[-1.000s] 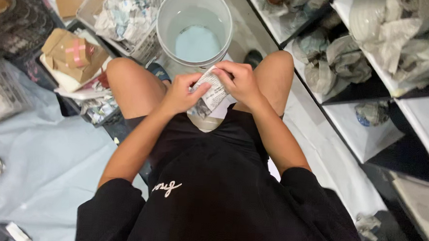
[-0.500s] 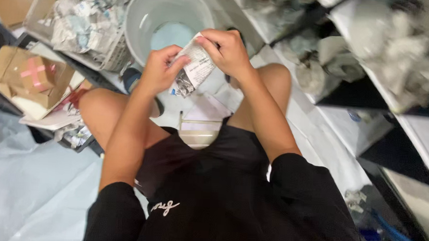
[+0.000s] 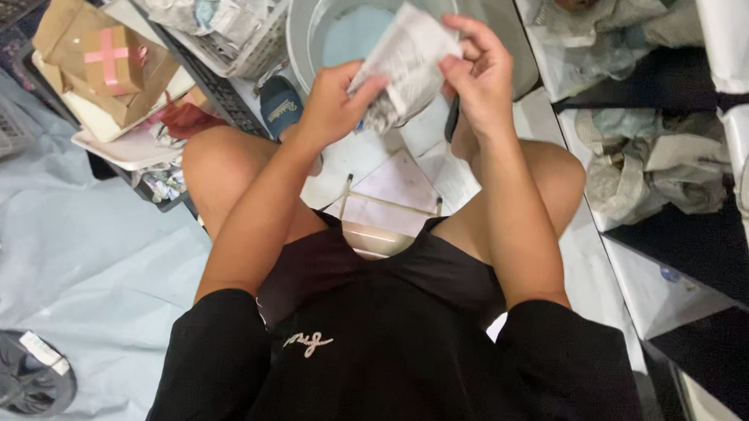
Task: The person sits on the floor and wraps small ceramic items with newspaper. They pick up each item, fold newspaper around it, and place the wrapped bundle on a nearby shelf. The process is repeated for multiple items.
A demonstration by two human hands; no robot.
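both hands are pinching a crumpled newspaper-wrapped bundle [image 3: 408, 67] above the grey bucket [image 3: 308, 19]: left hand [image 3: 333, 106], right hand [image 3: 480, 79]

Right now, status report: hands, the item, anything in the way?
Left hand and right hand both grip newspaper-wrapped bundle. Held above grey bucket. Nothing between.

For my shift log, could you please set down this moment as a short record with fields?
Posture: person seated on a low stool, knees apart
Left hand: grips the lower left edge of the newspaper-wrapped bundle
Right hand: fingers pinch the bundle's right edge
Bundle position: held up in front of the grey bucket
Left of the bucket: wire basket of crumpled paper, brown cardboard box with pink tape
Right side: shelves with wrapped items
Floor: pale blue sheet
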